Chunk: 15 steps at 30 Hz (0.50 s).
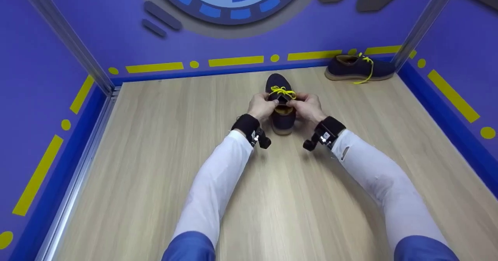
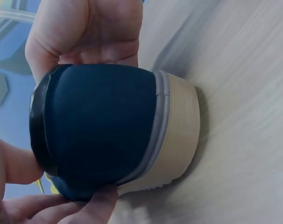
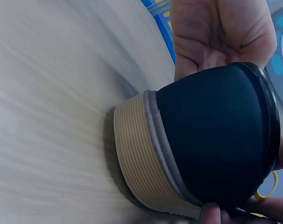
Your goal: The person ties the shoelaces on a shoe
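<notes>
Shoe (image 2: pixel 104 123) rests on wood-grain surface (image 1: pixel 175 136) between purple walls (image 1: pixel 97 23)

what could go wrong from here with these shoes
The left hand and right hand grip the shoe right beside its yellow laces, so a stray tug might loosen the bow they seem tied in.
On the other shoe, a lace end trails down its side to the table; it could snag or get trapped under the sole if that shoe is moved.
</notes>
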Motion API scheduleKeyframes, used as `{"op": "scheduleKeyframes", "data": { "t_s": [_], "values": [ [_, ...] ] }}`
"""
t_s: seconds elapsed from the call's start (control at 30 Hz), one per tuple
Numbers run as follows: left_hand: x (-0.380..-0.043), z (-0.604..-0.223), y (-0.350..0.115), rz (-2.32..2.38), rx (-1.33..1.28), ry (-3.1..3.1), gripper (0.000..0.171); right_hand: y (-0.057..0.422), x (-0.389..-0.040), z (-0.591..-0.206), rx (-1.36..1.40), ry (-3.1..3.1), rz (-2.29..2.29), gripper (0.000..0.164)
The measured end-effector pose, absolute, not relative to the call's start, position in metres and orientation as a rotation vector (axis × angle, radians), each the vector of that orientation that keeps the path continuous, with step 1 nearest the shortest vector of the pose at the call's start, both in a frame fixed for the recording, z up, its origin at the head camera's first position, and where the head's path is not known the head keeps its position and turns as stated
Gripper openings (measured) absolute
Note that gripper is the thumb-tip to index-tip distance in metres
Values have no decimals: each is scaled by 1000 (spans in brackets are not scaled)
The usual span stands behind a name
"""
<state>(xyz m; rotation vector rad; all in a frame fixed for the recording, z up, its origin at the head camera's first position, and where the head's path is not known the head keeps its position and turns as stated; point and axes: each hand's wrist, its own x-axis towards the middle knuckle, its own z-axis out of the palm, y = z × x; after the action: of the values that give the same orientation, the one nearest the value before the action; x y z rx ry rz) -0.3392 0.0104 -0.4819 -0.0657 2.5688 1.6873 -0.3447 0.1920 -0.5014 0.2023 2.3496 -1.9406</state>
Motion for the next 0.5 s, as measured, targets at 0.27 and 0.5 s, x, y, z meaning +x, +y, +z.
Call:
{"op": "scheduleKeyframes", "data": {
  "t_s": [0.27,0.5],
  "values": [
    [-354,-483,17,1676,-112,2578,36,193,-360,-500,224,2299,-1971,42],
    [-359,-482,21,1648,-118,2603,37,198,-371,-499,195,2365,-1900,45]
  ]
}}
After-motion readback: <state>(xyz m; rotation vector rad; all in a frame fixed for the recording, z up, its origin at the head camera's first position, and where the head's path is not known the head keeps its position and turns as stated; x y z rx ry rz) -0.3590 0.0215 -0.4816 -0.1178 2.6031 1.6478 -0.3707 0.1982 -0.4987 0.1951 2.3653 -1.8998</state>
